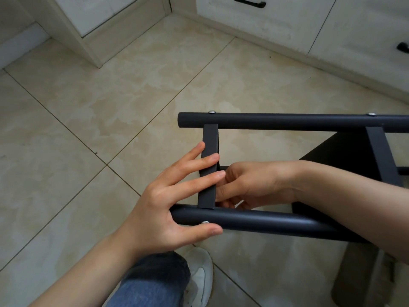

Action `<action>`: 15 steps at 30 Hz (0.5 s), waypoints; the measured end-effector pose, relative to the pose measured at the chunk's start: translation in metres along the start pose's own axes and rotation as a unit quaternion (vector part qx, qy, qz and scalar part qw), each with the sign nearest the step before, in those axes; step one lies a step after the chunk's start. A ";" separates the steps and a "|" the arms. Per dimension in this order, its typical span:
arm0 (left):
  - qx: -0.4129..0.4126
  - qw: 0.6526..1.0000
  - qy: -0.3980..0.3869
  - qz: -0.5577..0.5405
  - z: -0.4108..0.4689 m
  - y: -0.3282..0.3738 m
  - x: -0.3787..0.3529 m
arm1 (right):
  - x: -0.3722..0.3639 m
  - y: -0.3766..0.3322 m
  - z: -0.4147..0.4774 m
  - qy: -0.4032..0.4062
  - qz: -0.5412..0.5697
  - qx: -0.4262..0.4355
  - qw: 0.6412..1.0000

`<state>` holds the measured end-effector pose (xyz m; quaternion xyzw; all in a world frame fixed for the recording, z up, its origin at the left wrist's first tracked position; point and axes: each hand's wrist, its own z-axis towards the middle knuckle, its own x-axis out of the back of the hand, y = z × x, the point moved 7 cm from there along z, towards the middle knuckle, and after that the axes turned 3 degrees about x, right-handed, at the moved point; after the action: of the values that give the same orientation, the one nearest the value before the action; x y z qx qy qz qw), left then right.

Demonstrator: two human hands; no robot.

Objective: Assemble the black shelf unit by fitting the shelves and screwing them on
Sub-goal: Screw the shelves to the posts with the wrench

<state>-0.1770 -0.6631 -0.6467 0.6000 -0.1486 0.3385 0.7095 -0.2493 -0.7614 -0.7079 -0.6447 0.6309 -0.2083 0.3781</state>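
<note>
Nearest, at the bottom edge: a bent knee in blue jeans [155,280] and, just beside it, a white shoe [200,275].

Just past these, the left hand [163,202]. Lies wide open, fingers straight and spread. Rests three fingertips across a flat crossbar [210,140] and stretches the thumb along the near tube [265,222], close to a silver screw head [205,222].

In front of the knee, filling the lower right of the view: the black shelf unit [309,226], tubes running left to right above the floor.

Next, the right hand [254,182]. Reaches in from the right between the two tubes, with fingers curled in behind the crossbar near its joint with the near tube. Cannot tell whether anything is pinched there, since crossbar and left fingers hide the fingertips.

Beyond the wrist: a dark panel [332,156] and a second crossbar [380,156]. Then the far tube [287,121], with one screw head [212,112] over the first crossbar and another [371,114] over the second.

Farther off: beige tiled floor [88,129], then white cabinets [287,25] with a black drawer handle [249,1].
</note>
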 end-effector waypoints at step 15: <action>0.076 0.997 0.001 -0.032 -0.012 0.001 0.001 | -0.002 -0.019 -0.066 0.142 -0.184 -0.008 0.973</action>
<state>-0.1792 -0.6516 -0.6486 0.6565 -0.1025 0.3260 0.6725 -0.2870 -0.7758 -0.6518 -0.7166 0.5504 -0.3586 0.2343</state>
